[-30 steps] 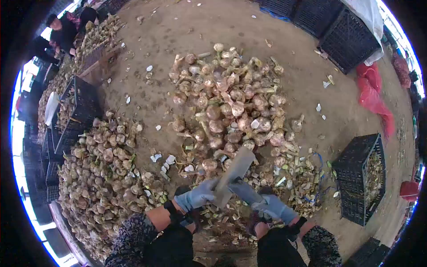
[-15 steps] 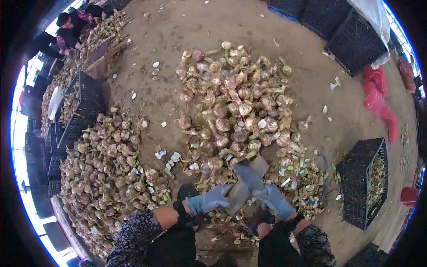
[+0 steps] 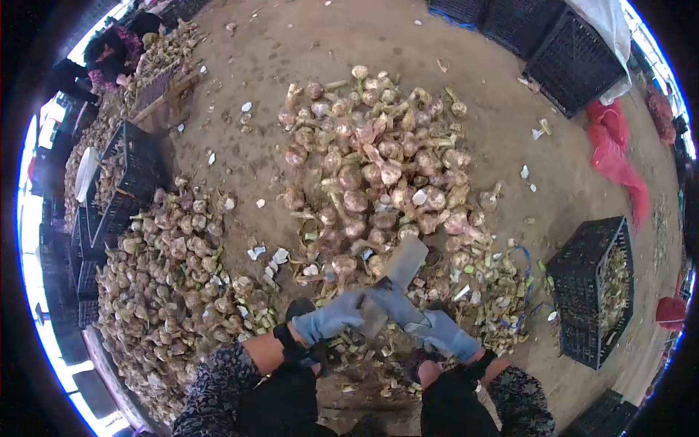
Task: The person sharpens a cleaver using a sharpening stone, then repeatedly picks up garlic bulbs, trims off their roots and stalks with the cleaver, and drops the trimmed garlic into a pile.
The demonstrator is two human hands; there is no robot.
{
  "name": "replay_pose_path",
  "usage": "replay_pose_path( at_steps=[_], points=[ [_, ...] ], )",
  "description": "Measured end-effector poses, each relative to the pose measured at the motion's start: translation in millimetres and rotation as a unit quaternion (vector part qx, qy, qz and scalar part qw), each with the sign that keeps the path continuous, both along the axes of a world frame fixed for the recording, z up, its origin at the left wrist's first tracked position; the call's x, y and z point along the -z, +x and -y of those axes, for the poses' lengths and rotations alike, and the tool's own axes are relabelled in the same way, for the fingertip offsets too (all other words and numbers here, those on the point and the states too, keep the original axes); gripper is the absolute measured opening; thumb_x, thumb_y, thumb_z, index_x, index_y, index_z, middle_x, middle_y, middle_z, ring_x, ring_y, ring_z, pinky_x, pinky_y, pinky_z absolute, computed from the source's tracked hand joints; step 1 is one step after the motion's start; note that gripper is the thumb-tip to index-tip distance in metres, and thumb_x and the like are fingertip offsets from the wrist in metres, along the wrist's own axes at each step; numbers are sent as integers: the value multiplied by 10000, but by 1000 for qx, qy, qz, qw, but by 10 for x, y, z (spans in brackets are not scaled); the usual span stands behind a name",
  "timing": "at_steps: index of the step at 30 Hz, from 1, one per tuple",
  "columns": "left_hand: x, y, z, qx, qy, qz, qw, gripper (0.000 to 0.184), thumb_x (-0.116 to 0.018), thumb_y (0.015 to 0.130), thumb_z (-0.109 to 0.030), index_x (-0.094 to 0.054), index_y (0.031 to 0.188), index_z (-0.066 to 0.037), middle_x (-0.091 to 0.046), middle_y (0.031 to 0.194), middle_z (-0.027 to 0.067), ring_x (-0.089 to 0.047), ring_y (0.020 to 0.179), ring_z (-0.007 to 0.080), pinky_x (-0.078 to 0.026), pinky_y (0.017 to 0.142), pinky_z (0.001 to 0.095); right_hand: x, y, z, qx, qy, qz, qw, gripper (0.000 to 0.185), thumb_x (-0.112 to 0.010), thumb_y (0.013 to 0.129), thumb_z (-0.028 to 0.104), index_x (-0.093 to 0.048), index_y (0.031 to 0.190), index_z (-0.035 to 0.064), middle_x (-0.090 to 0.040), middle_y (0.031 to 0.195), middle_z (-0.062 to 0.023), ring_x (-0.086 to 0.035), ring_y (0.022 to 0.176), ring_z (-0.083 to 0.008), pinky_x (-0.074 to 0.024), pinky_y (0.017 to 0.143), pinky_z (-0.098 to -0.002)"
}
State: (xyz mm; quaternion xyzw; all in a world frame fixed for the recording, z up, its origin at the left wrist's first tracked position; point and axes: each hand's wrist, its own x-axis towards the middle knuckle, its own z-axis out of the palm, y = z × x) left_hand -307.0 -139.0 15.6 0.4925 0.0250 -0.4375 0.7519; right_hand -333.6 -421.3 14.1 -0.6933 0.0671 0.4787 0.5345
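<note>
A bare brown floor (image 3: pixel 342 40) spreads across the frame. The largest thing on it is a pile of garlic (image 3: pixel 167 291) down the left side, then a looser heap (image 3: pixel 386 167) of stalked bulbs in the middle.

Black plastic crates (image 3: pixel 575 62) stand in a row at the upper right, a white sheet (image 3: pixel 611 29) draped over the end one; their contents are hidden. At the right, another black crate (image 3: pixel 575 298) shows its open side toward the frame's edge, holding pale, greenish-brown scraps (image 3: pixel 614 291). A dark crate (image 3: pixel 149 164) at the upper left contains lumpy, pale brown stuff, too small to make out, and a white object (image 3: pixel 86 175) sits at its rim. Below the upper-right crates lies a crumpled red net bag (image 3: pixel 611 146).

At lower centre are two gloved hands. The left hand (image 3: pixel 331 320) has its fingers curled around the lower end of a light grey slab (image 3: pixel 408 262), which points up toward the middle heap. The right hand (image 3: pixel 444 335) clasps a dark grey strip (image 3: pixel 397 306) that crosses the slab; whether they touch, I cannot tell.
</note>
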Motion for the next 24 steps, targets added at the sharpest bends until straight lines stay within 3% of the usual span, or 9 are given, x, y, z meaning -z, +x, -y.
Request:
replay_pose_path(
  at_steps=[1,4,7,11,13,15,16,19,24],
  points=[
    [-28,24,26,0,25,26,999,740,-617,649,-196,-377,1301,59,-526,1169,79,-499,1044,137,-422,905,281,147,141,58,-5,-2,7,1000,250,-658,834,214,-611,975,13,-616,806,-23,-535,604,-75,-443,508,-246],
    [-171,56,46,30,-9,1,1000,766,-655,672,-270,-374,1311,46,-513,1182,68,-488,1059,125,-415,910,278,323,322,142,277,36,-11,960,307,-684,811,267,-614,966,11,-614,804,-4,-547,663,-90,-446,554,-232],
    [-182,51,44,26,-19,-15,999,868,-709,660,-318,-318,1342,51,-493,1226,74,-486,1094,134,-412,925,281,27,43,19,107,59,118,985,263,-672,820,242,-614,938,14,-607,751,6,-535,586,-73,-428,487,-222],
    [-140,65,86,33,-48,-69,996,981,-757,642,-370,-262,1368,65,-467,1284,99,-481,1147,158,-401,965,296,119,297,163,201,-11,-87,976,346,-666,823,303,-594,989,9,-610,704,-23,-522,514,-75,-417,433,-237],
    [-5,64,28,24,-45,-20,998,994,-770,645,-383,-257,1373,58,-466,1290,107,-482,1155,167,-395,981,311,121,207,241,147,-3,-46,988,409,-669,813,350,-581,1020,9,-610,697,-36,-528,504,-94,-415,430,-235],
    [-19,54,-33,12,-49,8,999,1025,-781,634,-427,-258,1373,52,-464,1295,107,-486,1157,176,-395,984,319,-3,-81,223,-61,-18,63,996,333,-642,843,307,-610,981,5,-605,658,-63,-508,456,-107,-379,392,-237],
    [0,56,-45,12,-52,9,999,1025,-781,634,-427,-258,1373,52,-464,1295,107,-486,1157,176,-395,984,319,-230,41,182,5,-11,-69,998,350,-658,830,315,-615,983,3,-606,667,-56,-515,477,-98,-390,409,-227],
    [122,33,-11,20,-31,14,999,1040,-778,625,-479,-275,1366,50,-467,1296,104,-489,1160,180,-397,980,316,-42,243,351,142,-1,-87,986,445,-667,804,414,-588,979,13,-601,674,-44,-531,499,-110,-429,442,-248],
    [72,31,-22,53,-4,22,998,999,-767,641,-460,-292,1353,55,-468,1296,105,-496,1156,188,-388,984,316,-69,17,195,31,-28,-17,999,368,-692,798,363,-601,934,33,-595,684,-19,-545,527,-92,-428,433,-250]
  ],
)
